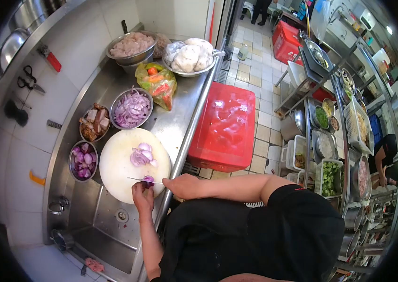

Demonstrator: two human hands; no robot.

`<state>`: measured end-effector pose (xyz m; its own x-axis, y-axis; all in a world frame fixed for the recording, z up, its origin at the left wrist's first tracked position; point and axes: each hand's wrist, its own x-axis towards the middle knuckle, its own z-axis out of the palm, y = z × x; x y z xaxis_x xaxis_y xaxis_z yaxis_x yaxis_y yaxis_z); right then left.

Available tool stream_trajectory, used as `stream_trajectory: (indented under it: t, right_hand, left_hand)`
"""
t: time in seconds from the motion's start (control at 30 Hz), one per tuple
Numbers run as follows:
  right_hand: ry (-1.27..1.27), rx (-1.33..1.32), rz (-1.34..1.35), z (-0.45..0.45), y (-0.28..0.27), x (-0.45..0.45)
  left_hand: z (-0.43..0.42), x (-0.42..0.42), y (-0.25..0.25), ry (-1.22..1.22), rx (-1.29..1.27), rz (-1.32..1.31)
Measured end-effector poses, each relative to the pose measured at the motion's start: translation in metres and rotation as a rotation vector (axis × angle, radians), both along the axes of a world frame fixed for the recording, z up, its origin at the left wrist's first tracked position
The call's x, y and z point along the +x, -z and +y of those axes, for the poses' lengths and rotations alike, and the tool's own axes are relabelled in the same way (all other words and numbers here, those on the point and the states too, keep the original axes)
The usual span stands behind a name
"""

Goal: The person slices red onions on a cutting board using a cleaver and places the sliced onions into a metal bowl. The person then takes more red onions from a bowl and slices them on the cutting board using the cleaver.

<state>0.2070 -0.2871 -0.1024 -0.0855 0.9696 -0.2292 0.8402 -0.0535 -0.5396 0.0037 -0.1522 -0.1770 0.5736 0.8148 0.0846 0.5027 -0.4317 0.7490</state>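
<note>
On the round white cutting board (116, 162), my left hand (142, 197) has its fingers closed on a purple onion (148, 182) near the board's lower edge. My right hand (182, 186) is wrapped round the handle of a knife (139, 179), whose thin blade reaches left over the onion. Cut onion pieces (142, 155) lie farther up the board. Beyond the board stands a metal bowl of sliced onion (133, 109). A smaller bowl of whole peeled onions (83, 161) is left of the board.
A bowl of browned meat (94, 123), a bag of peppers (157, 84), a bowl of raw meat (132, 44) and a bowl with white bundles (192, 56) stand on the steel counter. The sink (114, 235) lies below the board. Red box (222, 127) at right; people farther off.
</note>
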Motion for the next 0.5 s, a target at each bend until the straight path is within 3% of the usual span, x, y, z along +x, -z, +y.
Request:
stream_trajectory:
  t: [0.17, 0.5]
  right_hand:
    - [0.032, 0.041, 0.019, 0.018, 0.022, -0.004]
    - [0.042, -0.002, -0.001, 0.031, 0.035, -0.008]
  left_hand:
    - [0.015, 0.003, 0.02, -0.087, -0.003, -0.129]
    - [0.027, -0.001, 0.031, -0.075, 0.027, -0.076]
